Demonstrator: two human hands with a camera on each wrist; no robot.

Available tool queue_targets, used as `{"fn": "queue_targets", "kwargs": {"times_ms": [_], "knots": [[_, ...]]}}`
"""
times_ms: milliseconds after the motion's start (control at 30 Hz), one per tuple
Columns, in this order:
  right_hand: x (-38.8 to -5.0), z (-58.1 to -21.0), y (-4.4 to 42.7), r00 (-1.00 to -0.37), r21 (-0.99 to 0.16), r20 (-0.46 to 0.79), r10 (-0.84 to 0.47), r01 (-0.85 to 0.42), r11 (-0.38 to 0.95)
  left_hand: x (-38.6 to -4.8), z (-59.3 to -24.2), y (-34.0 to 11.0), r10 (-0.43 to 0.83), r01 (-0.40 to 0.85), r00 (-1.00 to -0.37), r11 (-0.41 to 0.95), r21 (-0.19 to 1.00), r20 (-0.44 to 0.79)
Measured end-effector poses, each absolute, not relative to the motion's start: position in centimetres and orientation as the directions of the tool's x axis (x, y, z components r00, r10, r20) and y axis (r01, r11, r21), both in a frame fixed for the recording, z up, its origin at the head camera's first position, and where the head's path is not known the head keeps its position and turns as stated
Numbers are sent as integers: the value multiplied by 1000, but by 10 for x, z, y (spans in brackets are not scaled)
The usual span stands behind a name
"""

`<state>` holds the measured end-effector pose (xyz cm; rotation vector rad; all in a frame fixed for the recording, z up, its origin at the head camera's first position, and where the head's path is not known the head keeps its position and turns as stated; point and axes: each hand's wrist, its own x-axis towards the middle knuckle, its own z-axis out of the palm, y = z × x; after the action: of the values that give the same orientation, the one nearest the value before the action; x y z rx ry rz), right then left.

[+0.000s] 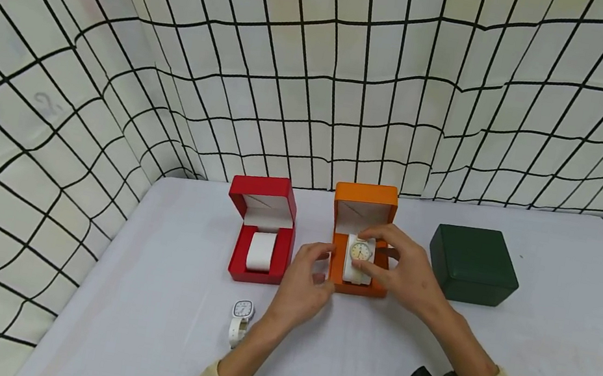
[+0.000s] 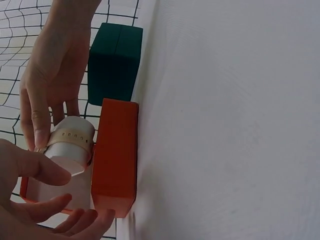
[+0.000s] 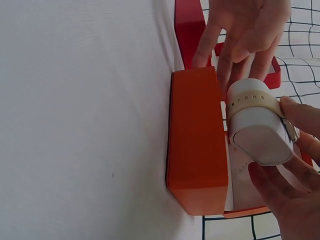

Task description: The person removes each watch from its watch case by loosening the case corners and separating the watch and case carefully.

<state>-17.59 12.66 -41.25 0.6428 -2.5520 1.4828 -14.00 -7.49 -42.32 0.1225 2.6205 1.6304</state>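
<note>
A watch with a round face and pale strap is wrapped round a white cushion at the open orange box. My right hand pinches the watch at its case between thumb and fingers. In the right wrist view, the cushion sits tilted above the box's pale inside. Beside the box's left side is my left hand, its fingers loosely bent with nothing between them. Its fingertips lie at the box wall; whether they press on it I cannot tell.
Left of the orange box stands an open red box with a white cushion. A closed dark green box is on the right. A white watch lies near my left forearm. Black netting over white walls borders the white table.
</note>
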Motion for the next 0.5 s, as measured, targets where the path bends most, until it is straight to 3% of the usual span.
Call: {"fn": "queue_targets", "kwargs": {"times_ms": [233, 500], "knots": [[-173, -409, 127, -903, -807, 315, -294, -417, 418, -137, -416, -72, 53, 90, -996, 370, 924, 76], [-171, -408, 124, -913, -830, 289, -288, -389, 400, -138, -415, -70, 52, 56, -998, 339, 939, 41]]}}
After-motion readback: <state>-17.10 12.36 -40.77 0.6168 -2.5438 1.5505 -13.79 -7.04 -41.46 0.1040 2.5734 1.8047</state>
